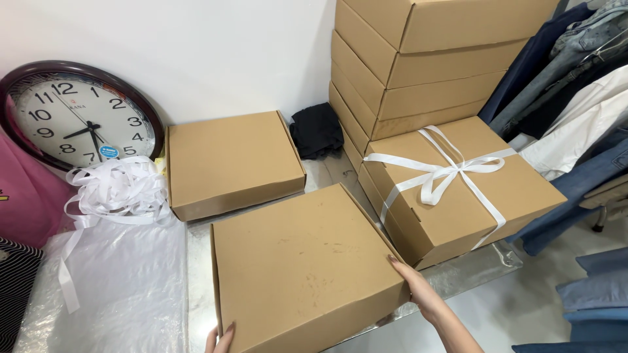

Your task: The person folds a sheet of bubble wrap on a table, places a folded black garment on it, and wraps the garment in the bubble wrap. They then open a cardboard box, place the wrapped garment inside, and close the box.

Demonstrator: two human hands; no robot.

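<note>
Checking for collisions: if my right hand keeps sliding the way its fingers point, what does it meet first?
Probably the ribbon-tied brown cardboard box: the right hand points up-left along the plain flat cardboard box, though depth is unclear.

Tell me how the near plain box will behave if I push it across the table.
The box is flat, closed cardboard, so it likely stays stiff and slides rather than tips. The table looks smooth metal, so it may slide easily. With left hand and right hand at its near corners, uneven pushing could twist it.
</note>
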